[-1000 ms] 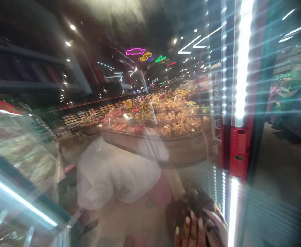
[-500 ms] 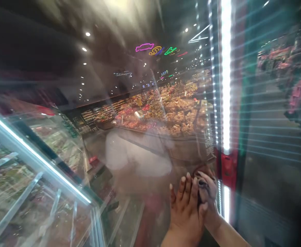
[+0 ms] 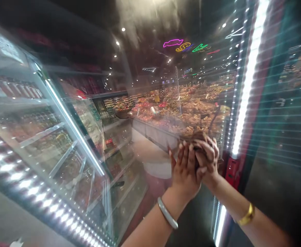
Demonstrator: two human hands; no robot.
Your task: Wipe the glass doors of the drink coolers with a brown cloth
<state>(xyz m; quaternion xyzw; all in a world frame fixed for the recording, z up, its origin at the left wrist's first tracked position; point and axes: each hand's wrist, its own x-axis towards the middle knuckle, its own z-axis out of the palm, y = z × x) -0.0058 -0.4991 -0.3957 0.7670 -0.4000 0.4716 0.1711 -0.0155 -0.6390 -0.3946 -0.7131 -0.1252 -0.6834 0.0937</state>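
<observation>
My left hand (image 3: 185, 171) lies against the clear glass door (image 3: 130, 137) with its fingers stretched out and pointing up. A pale bangle circles that wrist. Right beside it, my right hand (image 3: 208, 154) has bent fingers pressed at the glass, closed over a dark crumpled cloth (image 3: 198, 135). Little of the cloth shows, and its outline blurs into reflections. A gold bracelet sits on the right forearm. The two hands touch or nearly touch near the thumbs.
Bright light strips (image 3: 248, 85) and a red fitting (image 3: 233, 171) run along the door's right edge. Refrigerated shelves (image 3: 42, 133) with packed goods stand at left. Coloured neon signs and heaped produce appear in the glass, perhaps as reflections.
Both hands have slid upward on the glass, so the forearms and wrist bands now show. The view has shifted left, bringing more of the shelves into sight.
</observation>
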